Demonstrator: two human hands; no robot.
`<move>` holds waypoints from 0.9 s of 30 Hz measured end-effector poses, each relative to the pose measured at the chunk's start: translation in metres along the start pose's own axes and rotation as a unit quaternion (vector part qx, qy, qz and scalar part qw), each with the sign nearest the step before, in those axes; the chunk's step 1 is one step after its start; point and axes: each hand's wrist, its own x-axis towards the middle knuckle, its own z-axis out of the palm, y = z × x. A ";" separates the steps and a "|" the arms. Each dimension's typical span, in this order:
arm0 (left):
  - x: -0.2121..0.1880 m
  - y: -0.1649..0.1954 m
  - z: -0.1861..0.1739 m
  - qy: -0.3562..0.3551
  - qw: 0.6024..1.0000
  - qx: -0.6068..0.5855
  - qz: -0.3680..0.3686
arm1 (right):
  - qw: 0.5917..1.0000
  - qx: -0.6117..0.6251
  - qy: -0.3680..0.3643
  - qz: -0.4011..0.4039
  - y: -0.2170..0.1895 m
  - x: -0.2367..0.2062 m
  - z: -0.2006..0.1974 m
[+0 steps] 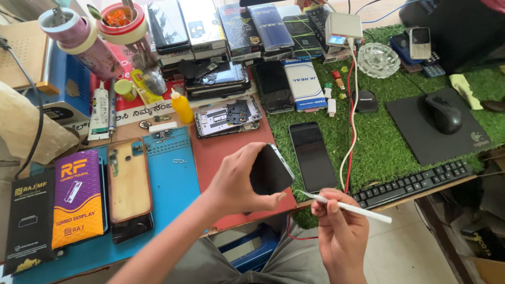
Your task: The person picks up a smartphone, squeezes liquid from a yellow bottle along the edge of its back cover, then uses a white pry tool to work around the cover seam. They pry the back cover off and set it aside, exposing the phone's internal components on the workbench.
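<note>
A slim white tool (350,206) is pinched between the fingers of the right hand (341,231) at five o'clock, its tip aimed at the dark phone (270,169), which is clamped edgewise in the closed fingers of the left hand (238,184) near the middle. The phone is judged light, stiff, slick and breakable, best gripped by its long edges. Farther off, at twelve o'clock, an opened phone chassis (227,116) is seen on the red mat (221,150).
</note>
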 end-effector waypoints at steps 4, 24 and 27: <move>-0.011 0.007 0.014 0.100 0.994 -0.014 -0.039 | 0.998 0.044 -0.019 -0.047 0.000 0.010 0.024; -0.023 0.025 0.027 0.223 0.963 -0.044 -0.143 | 0.983 -0.026 0.028 -0.180 0.013 0.027 0.077; -0.026 0.021 0.030 0.251 0.962 0.006 -0.104 | 0.989 -0.024 0.024 -0.145 0.011 0.032 0.072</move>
